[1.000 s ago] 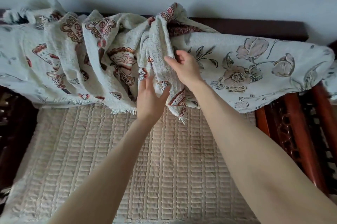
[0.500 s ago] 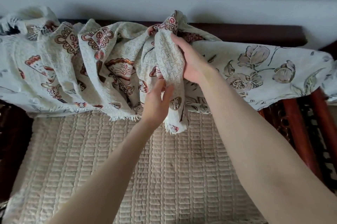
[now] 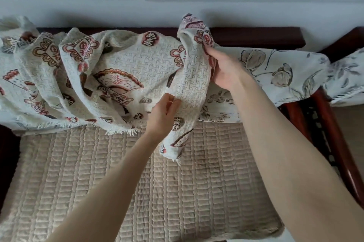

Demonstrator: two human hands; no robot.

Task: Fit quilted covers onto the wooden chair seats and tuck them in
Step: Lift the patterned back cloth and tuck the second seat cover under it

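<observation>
Both hands have drawn the cream quilted cover with red fan motifs [image 3: 122, 68] open and higher: right hand [image 3: 222, 68] grips its upper fold, left hand [image 3: 164, 115] pinches the edge. It hangs bunched over the dark backrest [image 3: 256, 37], above the beige ribbed seat pad [image 3: 137, 182]; spreading and tucking remain.

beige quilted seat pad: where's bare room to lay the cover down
Bare: the beige quilted seat pad from the fringed hem of the cream red-motif quilted cover to its front edge. Crowded: the back, where left hand and right hand grip it beside the grey floral cloth.
</observation>
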